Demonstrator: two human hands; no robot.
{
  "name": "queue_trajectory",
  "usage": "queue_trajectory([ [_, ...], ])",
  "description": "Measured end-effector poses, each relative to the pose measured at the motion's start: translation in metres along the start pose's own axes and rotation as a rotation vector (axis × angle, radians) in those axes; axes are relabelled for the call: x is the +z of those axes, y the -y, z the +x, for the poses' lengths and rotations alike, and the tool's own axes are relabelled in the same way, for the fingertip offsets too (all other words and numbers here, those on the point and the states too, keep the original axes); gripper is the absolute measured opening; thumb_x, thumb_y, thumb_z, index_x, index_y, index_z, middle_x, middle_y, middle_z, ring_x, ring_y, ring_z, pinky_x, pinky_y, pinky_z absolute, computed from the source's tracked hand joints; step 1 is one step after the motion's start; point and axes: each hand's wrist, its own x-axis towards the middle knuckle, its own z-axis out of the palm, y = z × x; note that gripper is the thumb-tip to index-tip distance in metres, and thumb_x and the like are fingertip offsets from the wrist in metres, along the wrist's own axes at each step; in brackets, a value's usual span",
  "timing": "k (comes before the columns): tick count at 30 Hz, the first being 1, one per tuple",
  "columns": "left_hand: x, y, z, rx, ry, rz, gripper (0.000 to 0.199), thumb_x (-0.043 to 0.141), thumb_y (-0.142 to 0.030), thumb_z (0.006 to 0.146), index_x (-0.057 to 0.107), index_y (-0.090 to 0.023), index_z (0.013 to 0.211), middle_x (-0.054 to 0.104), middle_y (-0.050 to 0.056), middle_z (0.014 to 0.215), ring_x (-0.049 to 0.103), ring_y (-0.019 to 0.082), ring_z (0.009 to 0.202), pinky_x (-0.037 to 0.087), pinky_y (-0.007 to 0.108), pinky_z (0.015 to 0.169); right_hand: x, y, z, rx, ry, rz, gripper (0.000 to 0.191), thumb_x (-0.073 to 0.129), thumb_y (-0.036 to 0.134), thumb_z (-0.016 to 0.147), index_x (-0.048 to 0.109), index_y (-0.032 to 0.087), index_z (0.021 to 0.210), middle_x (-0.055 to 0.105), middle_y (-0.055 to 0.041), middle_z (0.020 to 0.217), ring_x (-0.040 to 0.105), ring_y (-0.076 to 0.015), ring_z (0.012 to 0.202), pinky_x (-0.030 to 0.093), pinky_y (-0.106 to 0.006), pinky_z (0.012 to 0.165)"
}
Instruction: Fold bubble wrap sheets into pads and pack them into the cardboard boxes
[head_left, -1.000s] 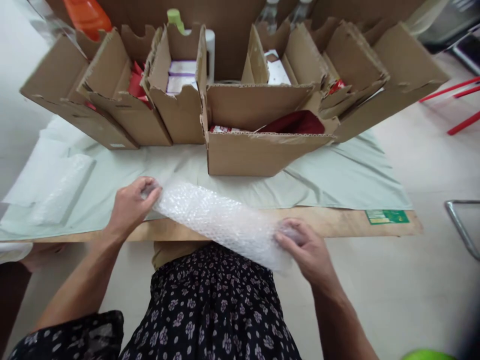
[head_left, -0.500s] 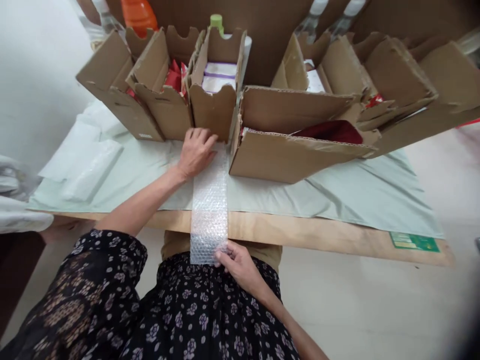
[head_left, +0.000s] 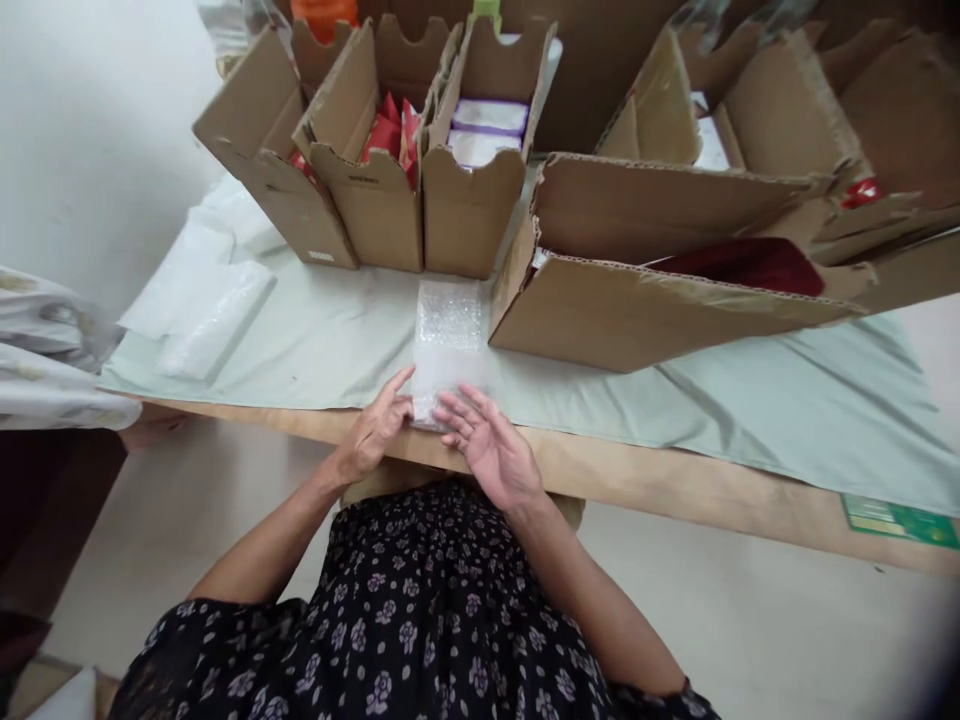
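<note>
A strip of bubble wrap [head_left: 448, 318] lies on the cloth at the table's front, its near part folded over on itself. My left hand [head_left: 375, 430] is at the left side of the fold, one finger stretched out and the others bent close to the wrap's edge. Over the right side of the fold is my right hand [head_left: 495, 448], palm turned inward and fingers spread. Part of the wrap's near end is hidden behind those fingers.
Cardboard bins [head_left: 465, 215] stand behind the wrap, some holding red packets [head_left: 386, 130] and white-and-purple packs [head_left: 487, 118]. A wide cardboard box [head_left: 637, 310] stands to the right. White wrapping sheets [head_left: 214, 310] lie left. The wooden table edge [head_left: 637, 465] runs in front.
The wrap's near end, which hung past the table edge, is now folded back onto the table. My left hand has come back from the bins; my right hand has risen to the fold.
</note>
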Motion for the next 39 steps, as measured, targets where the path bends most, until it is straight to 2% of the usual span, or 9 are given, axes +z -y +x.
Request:
queue_trajectory([
  [2,0.008,0.0,0.002,-0.01,-0.096,0.114,0.072,0.052,-0.048,0.106,0.029,-0.017,0.167,0.07,0.003,0.091,0.066,0.02,0.087,0.053,0.038,0.09,0.003,-0.002,0.008,-0.006,-0.013,0.004,0.051,0.079,0.062,0.085,0.072,0.031,0.125,0.072,-0.0056,0.136,0.068,-0.0219,0.121,0.057,-0.032,0.088],
  [8,0.02,-0.002,0.008,0.185,-0.225,0.708,0.028,0.055,-0.024,0.101,0.076,-0.02,0.12,0.074,0.008,0.092,0.063,0.025,0.091,0.049,0.042,0.088,-0.001,-0.009,-0.005,-0.079,0.017,-0.265,0.054,0.061,0.056,0.097,0.058,0.027,0.143,0.059,-0.0138,0.156,0.065,-0.0281,0.133,0.059,-0.043,0.097],
  [15,0.015,0.001,0.012,0.201,-0.163,0.938,0.027,0.055,-0.024,0.102,0.079,-0.021,0.115,0.07,0.01,0.091,0.06,0.027,0.09,0.049,0.043,0.084,-0.018,0.01,-0.018,-0.682,0.026,-1.577,0.033,0.061,0.023,0.098,0.072,0.024,0.129,0.067,-0.0121,0.145,0.056,-0.032,0.141,0.048,-0.055,0.112],
  [18,0.015,-0.004,0.006,0.249,-0.214,0.938,0.029,0.06,-0.032,0.101,0.077,-0.019,0.121,0.068,0.018,0.123,0.062,0.033,0.109,0.051,0.05,0.095,-0.025,0.016,-0.008,-0.749,0.081,-1.886,0.03,0.059,0.015,0.099,0.074,0.022,0.125,0.07,-0.0121,0.143,0.058,-0.0321,0.138,0.05,-0.052,0.106],
  [21,0.015,-0.011,-0.005,0.363,-0.17,0.919,0.035,0.072,-0.039,0.095,0.075,-0.02,0.124,0.06,0.02,0.147,0.055,0.04,0.135,0.046,0.058,0.109,-0.027,0.019,-0.004,-0.807,0.083,-1.901,0.026,0.053,0.015,0.104,0.076,0.021,0.114,0.077,-0.0104,0.128,0.067,-0.027,0.123,0.049,-0.046,0.102],
  [26,0.019,-0.015,-0.017,0.392,-0.161,0.703,0.019,0.062,-0.018,0.1,0.075,-0.022,0.113,0.08,0.006,0.097,0.072,0.024,0.097,0.053,0.047,0.1,-0.022,0.025,-0.009,-0.721,0.088,-1.734,0.028,0.05,0.027,0.109,0.077,0.022,0.108,0.082,-0.0059,0.1,0.071,-0.0212,0.091,0.049,-0.04,0.091],
  [32,0.024,-0.008,0.0,0.188,-0.257,0.641,0.023,0.062,-0.025,0.099,0.075,-0.02,0.117,0.082,0.008,0.103,0.073,0.022,0.086,0.058,0.038,0.085,-0.015,0.033,-0.017,-0.939,-0.142,-1.745,0.026,0.054,0.035,0.107,0.074,0.022,0.117,0.078,-0.0097,0.112,0.069,-0.0249,0.102,0.048,-0.041,0.09],
  [36,0.026,-0.004,0.01,0.15,-0.289,0.707,0.025,0.059,-0.026,0.1,0.074,-0.018,0.12,0.079,0.01,0.107,0.073,0.023,0.09,0.057,0.038,0.088,-0.014,0.028,-0.013,-0.906,0.106,-1.906,0.023,0.062,0.027,0.102,0.073,0.022,0.122,0.074,-0.011,0.129,0.064,-0.0283,0.121,0.046,-0.044,0.099],
  [39,0.022,-0.009,0.005,0.197,-0.31,0.703,0.028,0.061,-0.032,0.101,0.072,-0.018,0.122,0.074,0.014,0.117,0.071,0.026,0.105,0.057,0.042,0.095,-0.017,0.025,-0.006,-0.789,0.124,-1.881,0.025,0.057,0.026,0.105,0.073,0.023,0.123,0.077,-0.0104,0.124,0.066,-0.0275,0.119,0.047,-0.045,0.1],
])
